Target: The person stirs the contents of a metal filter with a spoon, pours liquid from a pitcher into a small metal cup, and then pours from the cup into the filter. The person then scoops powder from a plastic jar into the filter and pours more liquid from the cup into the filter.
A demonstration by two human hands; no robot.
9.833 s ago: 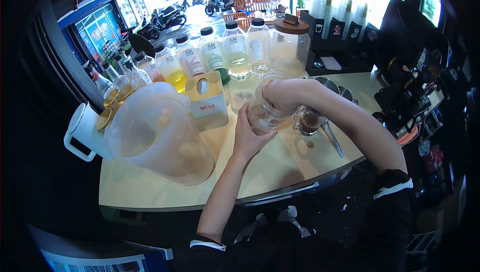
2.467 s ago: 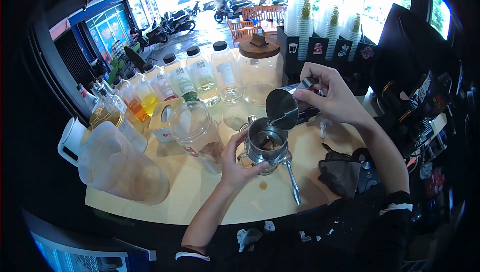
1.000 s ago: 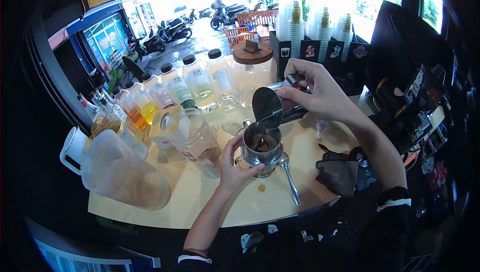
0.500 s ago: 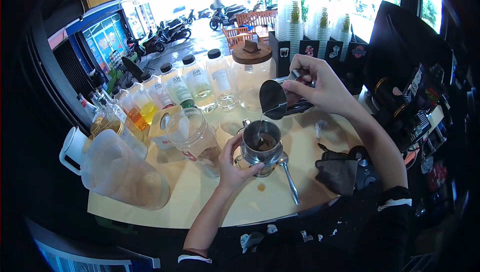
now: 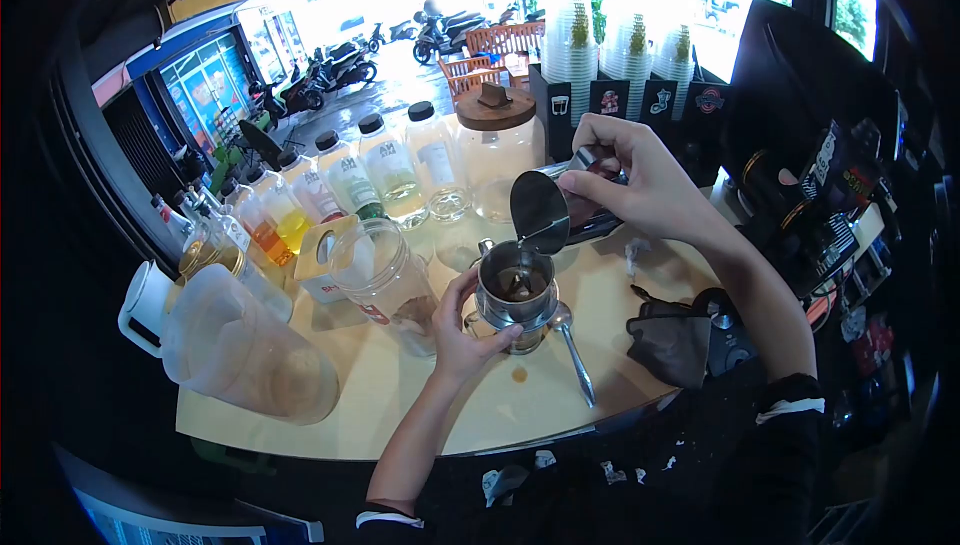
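My right hand (image 5: 640,173) is closed round the handle of a steel pitcher (image 5: 538,213), tipped to the left. From its lip a thin clear stream falls into a metal drip coffee filter (image 5: 515,309), where dark wet grounds or liquid show inside. The filter sits on top of a small glass cup (image 5: 528,343), mostly hidden beneath it. My left hand (image 5: 466,335) holds the filter's lower rim, thumb in front and fingers round the left side. Just right of the cup lies a metal spoon (image 5: 574,357).
Left of my hand stand an open clear jar (image 5: 385,280) and a large cloudy plastic jug (image 5: 240,345). Bottles (image 5: 392,170) line the back beside a wooden-lidded jar (image 5: 500,160). A dark cloth (image 5: 672,345) and a small scale-like device (image 5: 735,345) lie right.
The pitcher stays tipped and the stream keeps falling into the filter. Liquid inside the filter looks slightly higher. Both hands keep their hold, and the view has shifted a little.
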